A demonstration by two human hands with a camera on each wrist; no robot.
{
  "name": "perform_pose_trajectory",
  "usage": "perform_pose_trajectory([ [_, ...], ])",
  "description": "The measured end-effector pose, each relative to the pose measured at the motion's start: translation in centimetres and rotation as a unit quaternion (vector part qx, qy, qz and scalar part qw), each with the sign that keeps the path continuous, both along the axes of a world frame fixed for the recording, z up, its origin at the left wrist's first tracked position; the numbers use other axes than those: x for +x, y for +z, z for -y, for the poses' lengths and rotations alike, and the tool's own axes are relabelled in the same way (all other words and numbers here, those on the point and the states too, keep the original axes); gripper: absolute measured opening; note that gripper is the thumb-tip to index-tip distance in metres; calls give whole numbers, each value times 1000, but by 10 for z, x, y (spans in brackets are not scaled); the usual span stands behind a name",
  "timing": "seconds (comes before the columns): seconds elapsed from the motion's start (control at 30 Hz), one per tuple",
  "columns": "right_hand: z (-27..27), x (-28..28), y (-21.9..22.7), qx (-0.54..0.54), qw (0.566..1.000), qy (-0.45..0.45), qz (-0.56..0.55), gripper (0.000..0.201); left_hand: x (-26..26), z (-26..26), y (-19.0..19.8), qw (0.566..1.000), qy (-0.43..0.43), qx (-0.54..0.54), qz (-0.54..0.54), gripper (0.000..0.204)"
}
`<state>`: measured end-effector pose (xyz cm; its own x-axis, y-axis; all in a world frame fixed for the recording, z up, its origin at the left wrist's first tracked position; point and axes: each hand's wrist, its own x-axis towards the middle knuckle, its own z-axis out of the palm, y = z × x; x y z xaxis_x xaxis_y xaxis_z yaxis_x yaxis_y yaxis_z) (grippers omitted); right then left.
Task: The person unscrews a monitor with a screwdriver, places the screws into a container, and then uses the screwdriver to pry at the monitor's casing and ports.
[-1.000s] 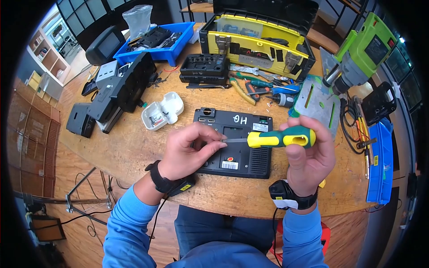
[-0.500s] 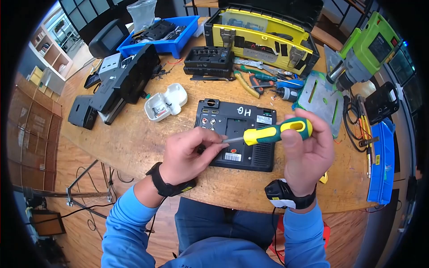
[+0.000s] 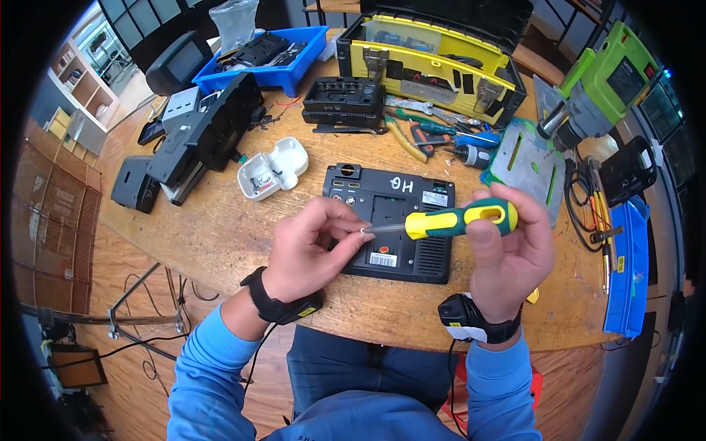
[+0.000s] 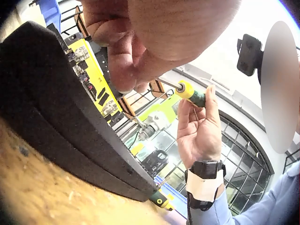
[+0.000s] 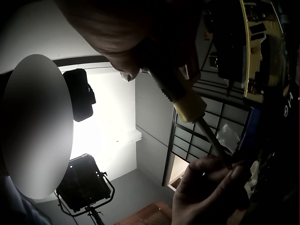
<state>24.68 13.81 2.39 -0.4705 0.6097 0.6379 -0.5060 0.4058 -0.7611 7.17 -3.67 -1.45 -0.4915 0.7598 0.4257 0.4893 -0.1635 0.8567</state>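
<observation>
My right hand (image 3: 511, 253) holds a screwdriver (image 3: 462, 219) by its yellow and green handle, its shaft pointing left. At the shaft's end, the thumb and forefinger of my left hand (image 3: 312, 246) pinch the tip, where a small shiny bit shows between them. The right wrist view also has the shaft (image 5: 213, 140) running into the left fingertips. Below both hands a black device (image 3: 430, 242) marked HQ lies on the table with its ports and vent slots upward. The left hand covers part of its left side.
A white open case (image 3: 273, 169) with small parts stands left of the device. Pliers (image 3: 405, 140) and other tools lie behind it, before a yellow toolbox (image 3: 434, 77). A green drill (image 3: 610, 81) stands right. Black housings (image 3: 187, 143) and a blue bin (image 3: 294, 73) sit left.
The head view has shifted slightly since the first frame. The screwdriver, angled down to the left half a second ago, is now nearer level. Both hands keep their hold.
</observation>
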Motion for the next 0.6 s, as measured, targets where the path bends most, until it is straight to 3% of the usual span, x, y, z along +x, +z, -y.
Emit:
perform_pose_trajectory([
  [0.23,2,1,0,29,999,-13,21,53,-2,4,1,996,8,-24,-83,27],
  [0.33,1,2,3,111,991,-32,72,54,-3,8,4,987,13,-53,-151,25],
  [0.6,5,-4,7,161,985,20,53,56,4,23,3,984,6,-93,-153,23],
])
